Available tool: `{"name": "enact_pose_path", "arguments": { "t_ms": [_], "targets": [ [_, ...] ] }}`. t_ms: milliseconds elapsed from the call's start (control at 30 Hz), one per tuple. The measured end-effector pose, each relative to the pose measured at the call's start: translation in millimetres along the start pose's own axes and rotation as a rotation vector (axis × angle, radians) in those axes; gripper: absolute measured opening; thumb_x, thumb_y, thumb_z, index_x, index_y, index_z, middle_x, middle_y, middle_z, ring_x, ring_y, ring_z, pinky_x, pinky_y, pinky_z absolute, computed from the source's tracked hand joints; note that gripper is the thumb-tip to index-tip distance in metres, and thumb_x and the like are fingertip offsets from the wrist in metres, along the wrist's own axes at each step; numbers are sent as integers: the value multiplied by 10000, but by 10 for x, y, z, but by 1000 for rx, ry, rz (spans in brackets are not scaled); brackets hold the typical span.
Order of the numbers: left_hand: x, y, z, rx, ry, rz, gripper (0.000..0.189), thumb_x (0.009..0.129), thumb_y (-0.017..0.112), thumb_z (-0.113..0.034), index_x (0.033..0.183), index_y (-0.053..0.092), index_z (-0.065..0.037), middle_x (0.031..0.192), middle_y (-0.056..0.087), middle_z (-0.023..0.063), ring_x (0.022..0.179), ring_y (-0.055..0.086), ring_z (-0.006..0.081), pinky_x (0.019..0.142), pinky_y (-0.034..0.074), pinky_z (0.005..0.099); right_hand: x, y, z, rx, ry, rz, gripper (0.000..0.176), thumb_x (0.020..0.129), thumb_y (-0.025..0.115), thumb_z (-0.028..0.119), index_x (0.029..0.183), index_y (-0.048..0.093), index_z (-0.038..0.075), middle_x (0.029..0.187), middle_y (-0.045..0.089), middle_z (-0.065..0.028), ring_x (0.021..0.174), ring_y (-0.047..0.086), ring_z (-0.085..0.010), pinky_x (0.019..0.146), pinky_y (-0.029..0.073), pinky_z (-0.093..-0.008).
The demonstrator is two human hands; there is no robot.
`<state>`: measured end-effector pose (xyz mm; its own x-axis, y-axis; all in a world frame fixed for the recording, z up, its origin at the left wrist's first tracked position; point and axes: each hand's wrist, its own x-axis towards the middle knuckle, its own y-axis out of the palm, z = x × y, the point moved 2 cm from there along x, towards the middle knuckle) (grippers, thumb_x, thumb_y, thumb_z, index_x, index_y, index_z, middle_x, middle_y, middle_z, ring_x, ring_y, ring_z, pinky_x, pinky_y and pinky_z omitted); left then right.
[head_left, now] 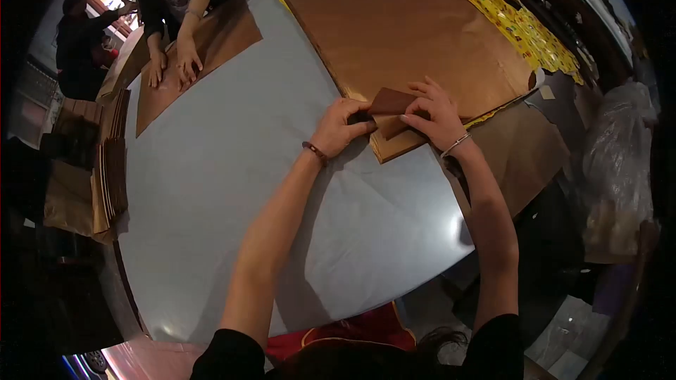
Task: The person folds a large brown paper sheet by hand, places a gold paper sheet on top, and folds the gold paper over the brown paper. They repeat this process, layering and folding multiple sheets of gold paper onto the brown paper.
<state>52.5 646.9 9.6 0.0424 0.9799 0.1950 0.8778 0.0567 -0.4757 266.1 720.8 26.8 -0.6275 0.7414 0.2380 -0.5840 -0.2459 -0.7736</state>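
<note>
My left hand point(343, 125), a beaded bracelet at its wrist, grips the left edge of a small folded piece of brown paper point(391, 102). From the other side, my right hand point(435, 114) pinches the same paper between thumb and forefinger, its other fingers raised. Under the folded piece lies a small pile of brown paper point(398, 148) with several layers showing at its edge. Both hands are at the near corner of a large stack of brown paper sheets point(401, 21). My fingers hide parts of the folded edges.
Yellow printed wrapping point(542, 46) surrounds the large stack on the grey table point(232, 169). Across the table, a co-worker's hands point(186, 60) press on a brown sheet point(232, 35). Folded brown paper point(108, 183) is stacked at the left edge. Clear plastic point(620, 162) stands at right.
</note>
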Motion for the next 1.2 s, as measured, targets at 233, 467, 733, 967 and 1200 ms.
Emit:
{"name": "enact_pose_path", "arguments": {
  "t_ms": [233, 467, 733, 967, 1200],
  "targets": [
    [60, 65, 20, -77, -98, -145, 247, 862, 641, -247, 920, 665, -8, 883, 591, 73, 871, 550, 170, 781, 435, 299, -151, -119, 31, 68, -160, -458, 220, 730, 747, 323, 814, 657, 140, 1360, 449, -71, 1357, 244, -340, 1080, 134, -523],
    [70, 82, 66, -96, -59, -143, 268, 866, 644, -260, 882, 652, 7, 841, 565, 54, 822, 524, 149, 753, 422, 284, -273, 19, 26, -250, -143, -207, 251, 652, 783, 390, 755, 666, 194, 1440, 354, -30, 1397, 134, -344, 1085, 42, -584],
    [63, 63, 67, -58, -83, -112, 267, 868, 642, -253, 912, 660, 10, 884, 586, 52, 870, 524, 148, 787, 425, 289, -202, 46, -60, -261, -90, -122, 170, 742, 728, 341, 767, 668, 184, 1395, 413, -45, 1385, 197, -340, 1070, 84, -604],
    [1, -44, -42, -132, -37, 21, 272, 839, 662, -206, 1029, 663, -10, 1042, 579, 88, 1008, 521, 184, 904, 419, 313, -57, -11, -73, -105, -23, -106, 178, 798, 685, 326, 797, 675, 148, 1325, 483, -56, 1372, 228, -332, 1069, 96, -591],
    [43, 34, -18, 17, -63, -39, 251, 845, 647, -202, 1018, 664, -22, 1027, 592, 78, 1001, 514, 204, 891, 416, 319, -7, -12, -82, -64, 47, -33, 214, 817, 657, 356, 853, 676, 146, 1274, 525, -45, 1341, 305, -293, 1063, 117, -591]
  ]
}}
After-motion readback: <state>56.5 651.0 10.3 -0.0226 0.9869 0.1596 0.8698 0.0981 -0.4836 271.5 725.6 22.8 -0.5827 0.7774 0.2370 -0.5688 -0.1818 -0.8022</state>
